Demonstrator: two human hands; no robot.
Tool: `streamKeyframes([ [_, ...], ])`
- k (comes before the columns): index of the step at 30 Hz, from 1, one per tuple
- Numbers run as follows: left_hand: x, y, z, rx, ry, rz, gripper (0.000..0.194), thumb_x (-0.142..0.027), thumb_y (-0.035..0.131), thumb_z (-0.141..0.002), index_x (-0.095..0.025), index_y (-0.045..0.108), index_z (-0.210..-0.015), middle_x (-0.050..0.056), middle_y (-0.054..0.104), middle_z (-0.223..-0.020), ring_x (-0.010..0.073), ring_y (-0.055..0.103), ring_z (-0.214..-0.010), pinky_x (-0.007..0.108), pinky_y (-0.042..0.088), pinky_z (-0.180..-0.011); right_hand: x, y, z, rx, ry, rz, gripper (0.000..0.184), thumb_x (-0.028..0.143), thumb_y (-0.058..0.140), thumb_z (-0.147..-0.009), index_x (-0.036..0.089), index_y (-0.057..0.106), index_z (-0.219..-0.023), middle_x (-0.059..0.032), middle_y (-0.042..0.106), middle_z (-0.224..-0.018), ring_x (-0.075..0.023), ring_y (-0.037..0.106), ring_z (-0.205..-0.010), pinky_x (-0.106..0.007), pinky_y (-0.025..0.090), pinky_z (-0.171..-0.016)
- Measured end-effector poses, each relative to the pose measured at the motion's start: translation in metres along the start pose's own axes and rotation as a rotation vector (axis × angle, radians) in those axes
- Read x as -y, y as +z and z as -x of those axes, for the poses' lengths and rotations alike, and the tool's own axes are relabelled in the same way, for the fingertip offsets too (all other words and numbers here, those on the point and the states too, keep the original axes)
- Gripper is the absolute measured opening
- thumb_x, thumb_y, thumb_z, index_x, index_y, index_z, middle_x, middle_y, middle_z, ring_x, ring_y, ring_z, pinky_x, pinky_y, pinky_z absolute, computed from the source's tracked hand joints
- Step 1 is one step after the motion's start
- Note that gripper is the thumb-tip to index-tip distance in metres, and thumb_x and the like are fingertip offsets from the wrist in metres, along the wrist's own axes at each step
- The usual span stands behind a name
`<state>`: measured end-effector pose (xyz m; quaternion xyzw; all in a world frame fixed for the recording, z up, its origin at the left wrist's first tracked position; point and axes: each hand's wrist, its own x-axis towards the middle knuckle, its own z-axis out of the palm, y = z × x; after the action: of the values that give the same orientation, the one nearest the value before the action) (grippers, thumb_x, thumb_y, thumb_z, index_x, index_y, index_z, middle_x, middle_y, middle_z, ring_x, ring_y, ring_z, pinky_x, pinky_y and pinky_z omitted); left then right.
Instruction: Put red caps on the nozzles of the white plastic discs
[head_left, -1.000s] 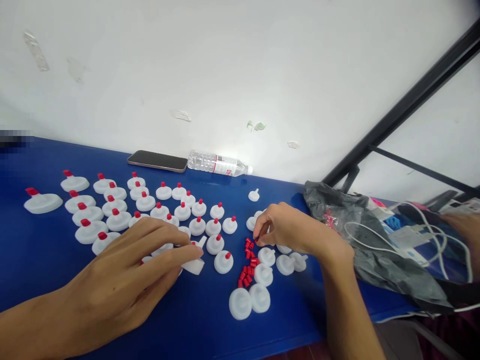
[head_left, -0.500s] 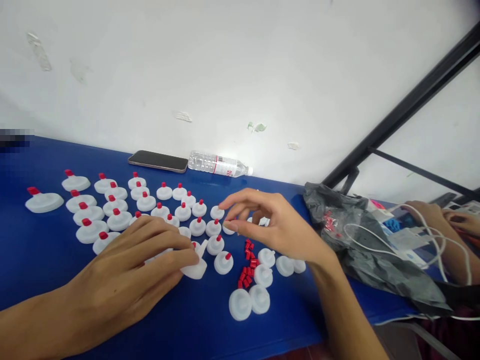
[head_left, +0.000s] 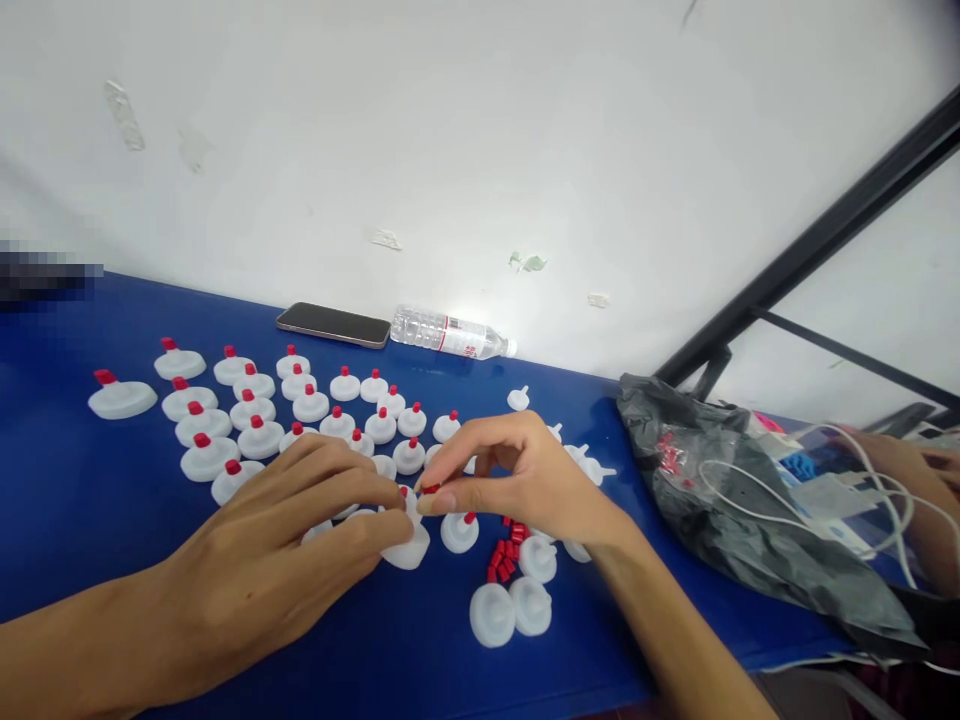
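My left hand (head_left: 277,550) is closed on a white plastic nozzle lid (head_left: 406,549), its round base showing just beyond my fingertips. Between the thumb and index finger of my right hand (head_left: 517,480) is a small red cap (head_left: 430,489), held right by that lid's spout. The spout itself is mostly hidden by my fingers. Loose red caps (head_left: 506,553) lie in a small pile right of my hands. Beside them are uncapped white lids (head_left: 493,615). Several red-capped lids (head_left: 210,457) stand in rows to the left and behind my hands.
A phone (head_left: 334,325) and a clear water bottle (head_left: 450,333) lie along the wall. More bare lids (head_left: 519,399) stand at the back right. A dark plastic bag (head_left: 750,520) with cables covers the right side, and another person's arm (head_left: 907,480) is beyond it.
My right hand has moved left and down, bringing a red cap to the lid in my left hand. The whole view has shifted slightly.
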<state>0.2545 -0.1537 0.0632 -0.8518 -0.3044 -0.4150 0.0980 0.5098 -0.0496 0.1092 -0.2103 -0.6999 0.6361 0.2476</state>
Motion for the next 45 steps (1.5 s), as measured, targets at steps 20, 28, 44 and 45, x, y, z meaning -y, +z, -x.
streamKeyframes([
  [20, -0.007, -0.004, 0.024, -0.104, 0.021, -0.087, 0.031, -0.005, 0.067, -0.112, -0.029, 0.084, -0.12, -0.002, 0.073, -0.13, 0.0202, 0.066, -0.127, 0.035, 0.065, -0.11, -0.01, 0.001, 0.005, 0.422, 0.298, -0.481, 0.08, -0.004, 0.107, -0.073, 0.034, 0.084, -0.14, -0.0017, 0.079, -0.135, -0.0165, 0.076, -0.122, -0.024, 0.063, -0.097],
  [28, -0.009, 0.002, 0.014, -0.009, -0.007, -0.14, 0.055, 0.005, 0.058, -0.11, -0.033, 0.077, -0.144, 0.006, 0.063, -0.156, 0.0264, 0.057, -0.156, 0.046, 0.055, -0.133, -0.001, -0.005, 0.004, 0.339, 0.131, -0.354, 0.02, 0.028, 0.102, -0.098, 0.024, 0.091, -0.115, -0.0053, 0.085, -0.119, -0.0181, 0.078, -0.111, -0.03, 0.06, -0.099],
  [44, -0.01, 0.002, 0.005, 0.011, -0.073, -0.061, 0.042, 0.002, 0.054, -0.112, -0.023, 0.072, -0.14, 0.013, 0.062, -0.148, 0.026, 0.064, -0.144, 0.039, 0.066, -0.109, 0.007, -0.022, 0.007, -0.14, 0.09, -0.293, 0.029, 0.013, 0.106, -0.079, 0.029, 0.09, -0.097, 0.0018, 0.083, -0.103, -0.013, 0.075, -0.086, -0.026, 0.064, -0.087],
  [45, -0.011, 0.002, 0.006, 0.006, -0.073, -0.059, 0.042, 0.003, 0.054, -0.112, -0.024, 0.072, -0.138, 0.012, 0.063, -0.147, 0.0246, 0.065, -0.142, 0.039, 0.066, -0.112, 0.007, -0.022, 0.006, -0.156, 0.099, -0.288, 0.034, 0.012, 0.106, -0.078, 0.03, 0.091, -0.102, 0.0022, 0.083, -0.104, -0.0132, 0.075, -0.086, -0.027, 0.064, -0.087],
])
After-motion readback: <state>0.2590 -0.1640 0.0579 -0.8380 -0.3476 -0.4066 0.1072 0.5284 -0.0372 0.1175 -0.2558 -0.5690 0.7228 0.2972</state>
